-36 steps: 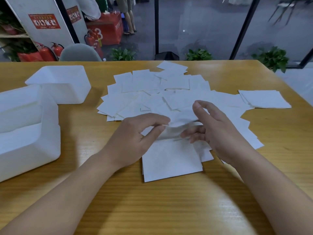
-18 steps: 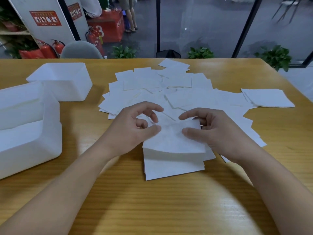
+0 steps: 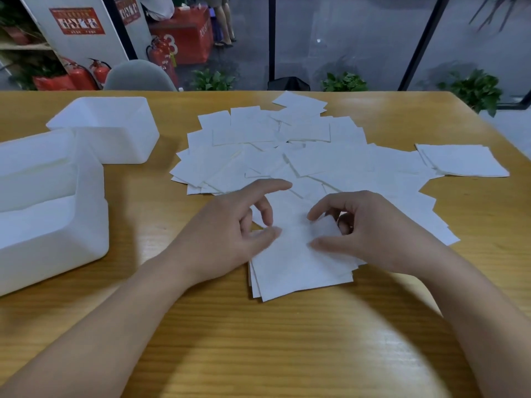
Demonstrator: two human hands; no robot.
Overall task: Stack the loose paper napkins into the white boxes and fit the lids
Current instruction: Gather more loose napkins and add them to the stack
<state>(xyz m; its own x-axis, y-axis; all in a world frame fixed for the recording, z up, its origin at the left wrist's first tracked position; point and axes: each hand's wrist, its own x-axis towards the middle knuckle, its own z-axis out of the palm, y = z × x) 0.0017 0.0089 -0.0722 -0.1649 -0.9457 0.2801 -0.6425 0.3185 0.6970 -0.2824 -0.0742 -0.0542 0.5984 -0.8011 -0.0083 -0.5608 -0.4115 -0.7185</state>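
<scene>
Hands working at the near middle of the wooden desk (image 3: 287, 340), both forearms reaching in from the near edge. Left hand (image 3: 230, 234) is lying with its palm side on the desk, index finger stretching forward, thumb pointing right and touching the left edge of a small stack of white square paper napkins (image 3: 298, 271); its other fingers are curling loosely and gripping nothing. Right hand (image 3: 370, 231) is arching over the stack's right side, fingers bending down toward the top sheet, thumb lying flat along it; whether it is pinching a sheet I cannot tell.

Stack is sitting just short of the desk's middle, its sheets fanning slightly at the near-left corner.

Loose white paper napkins (image 3: 287, 145) are spreading in an overlapping heap from the stack toward the far edge. A second, neater pile of white napkins (image 3: 462, 160) is lying near the right edge, touching the heap's fringe.

White rectangular open box (image 3: 106, 124) is standing toward the far-left corner. Larger white box-shaped pieces (image 3: 48, 214) are sitting at the left edge, just beside it; box or lid cannot be told.
</scene>
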